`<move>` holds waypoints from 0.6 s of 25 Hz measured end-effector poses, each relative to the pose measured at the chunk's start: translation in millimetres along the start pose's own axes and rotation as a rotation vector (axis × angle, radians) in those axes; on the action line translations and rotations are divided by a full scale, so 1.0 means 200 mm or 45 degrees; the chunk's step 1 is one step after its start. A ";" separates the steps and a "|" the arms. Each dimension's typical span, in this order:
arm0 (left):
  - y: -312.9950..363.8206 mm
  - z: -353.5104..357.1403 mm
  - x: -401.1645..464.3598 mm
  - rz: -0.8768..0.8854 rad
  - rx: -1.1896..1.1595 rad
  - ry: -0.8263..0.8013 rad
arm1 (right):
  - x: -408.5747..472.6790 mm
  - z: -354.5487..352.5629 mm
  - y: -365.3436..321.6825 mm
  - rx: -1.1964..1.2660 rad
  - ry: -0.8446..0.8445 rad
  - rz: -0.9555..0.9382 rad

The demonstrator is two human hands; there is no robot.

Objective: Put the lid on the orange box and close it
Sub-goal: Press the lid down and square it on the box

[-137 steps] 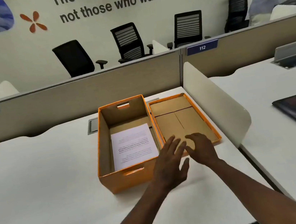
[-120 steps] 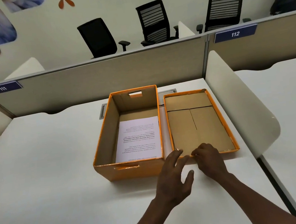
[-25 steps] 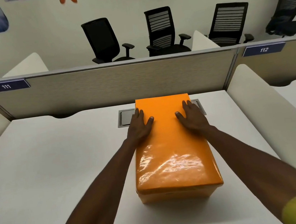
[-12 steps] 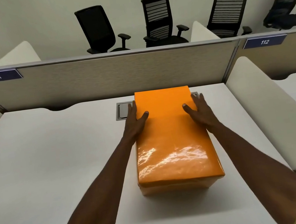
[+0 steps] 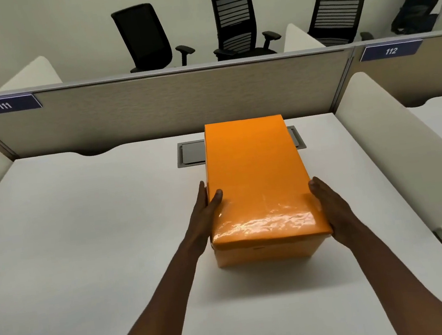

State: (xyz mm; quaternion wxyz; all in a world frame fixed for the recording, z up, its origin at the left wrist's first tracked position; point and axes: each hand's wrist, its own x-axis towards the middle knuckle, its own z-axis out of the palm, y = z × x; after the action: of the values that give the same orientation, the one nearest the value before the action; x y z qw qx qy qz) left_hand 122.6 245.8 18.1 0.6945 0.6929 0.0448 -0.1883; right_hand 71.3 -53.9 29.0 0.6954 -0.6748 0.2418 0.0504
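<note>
The glossy orange lid [image 5: 254,174] covers the orange box [image 5: 265,253] on the white desk [image 5: 89,241]; only the box's front wall shows below the lid's rim. My left hand [image 5: 206,214] lies flat against the lid's left edge near the front, thumb on top. My right hand [image 5: 328,203] presses the right edge the same way, thumb on the top surface. The inside of the box is hidden.
A grey cable hatch [image 5: 191,153] sits in the desk behind the box. Beige partitions [image 5: 166,104] with labels 111 and 112 close the back. Curved white dividers [image 5: 405,143] stand at both sides. Several black office chairs [image 5: 234,22] stand beyond.
The lid, earlier lying open beside the box, now sits on it. Over the last second both hands slid from the lid's far half toward its front corners.
</note>
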 end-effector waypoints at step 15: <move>-0.25 0.11 -0.37 0.153 -0.171 0.100 | -0.18 0.04 0.27 0.550 -0.011 -0.077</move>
State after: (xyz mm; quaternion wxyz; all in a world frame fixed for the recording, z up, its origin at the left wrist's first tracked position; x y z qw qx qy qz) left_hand 33.5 240.7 -5.3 0.7471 0.6532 0.0427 -0.1155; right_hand 19.4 -31.8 -6.6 0.8261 -0.5168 0.2237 -0.0208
